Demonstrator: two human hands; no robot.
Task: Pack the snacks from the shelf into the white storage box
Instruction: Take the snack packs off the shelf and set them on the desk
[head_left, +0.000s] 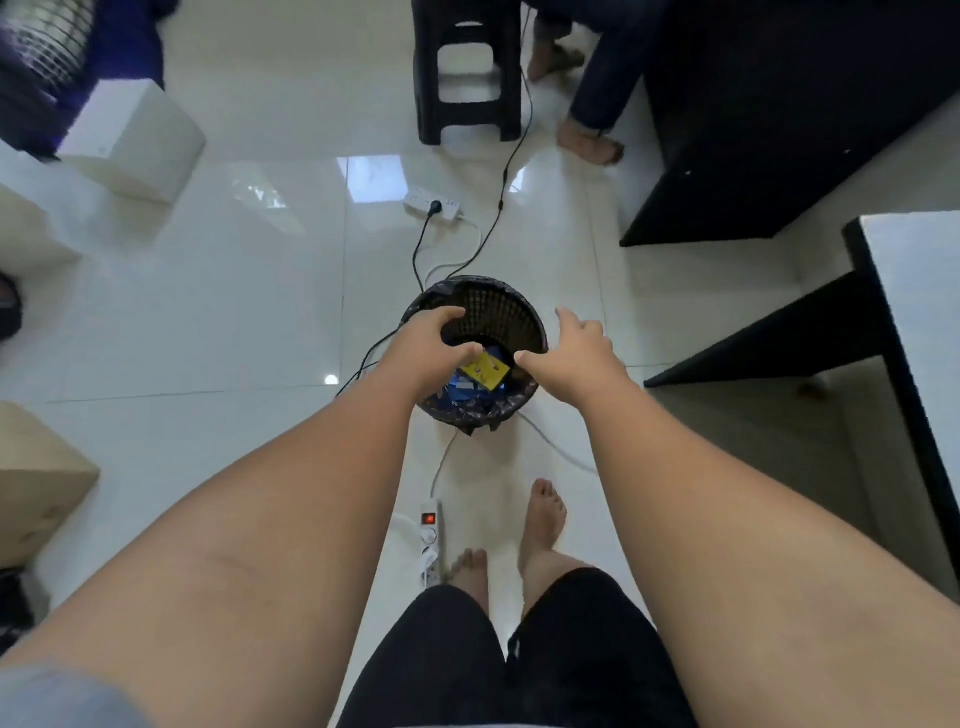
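My left hand (434, 338) hovers over a black mesh waste bin (511, 312) lined with a dark bag. Its thumb and fingers form a loose, wide curve and hold nothing between them. A yellow snack packet (487, 370) lies in the bin just under those fingertips, on top of blue packets (462, 389). Whether the fingertips touch the packet I cannot tell. My right hand (576, 348) is spread open above the bin's right rim, holding nothing. A white box (132, 137) stands on the floor at the far left.
Two power strips (432, 540) (432, 203) and their cables lie on the glossy tiles around the bin. A black stool (470, 73) and another person's feet (589, 143) are beyond it. Dark furniture (779, 130) stands right, cardboard boxes (36, 488) left. My bare feet (543, 519) are behind the bin.
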